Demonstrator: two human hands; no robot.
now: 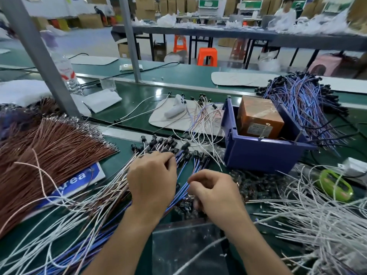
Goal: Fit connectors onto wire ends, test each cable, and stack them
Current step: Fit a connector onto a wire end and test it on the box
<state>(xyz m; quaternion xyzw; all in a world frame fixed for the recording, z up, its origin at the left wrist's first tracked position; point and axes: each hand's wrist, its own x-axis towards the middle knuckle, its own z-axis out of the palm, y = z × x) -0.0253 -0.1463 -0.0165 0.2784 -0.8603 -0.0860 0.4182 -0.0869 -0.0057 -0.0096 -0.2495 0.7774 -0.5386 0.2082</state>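
The left hand curls over the cables just behind their black connectors; the right hand pinches a few blue ones (fingertips tucked under). Brown wires fan out to the left, a blue bin stands beyond.

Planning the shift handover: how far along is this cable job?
Likely done: a heap of connector-tipped cables lies behind the blue bin. In hand: the left hand grips a fan of capped cables; the right hand pinches blue wires. Left: brown wires and white wires without black connectors, plus loose connectors by the bin. No testing is visible.
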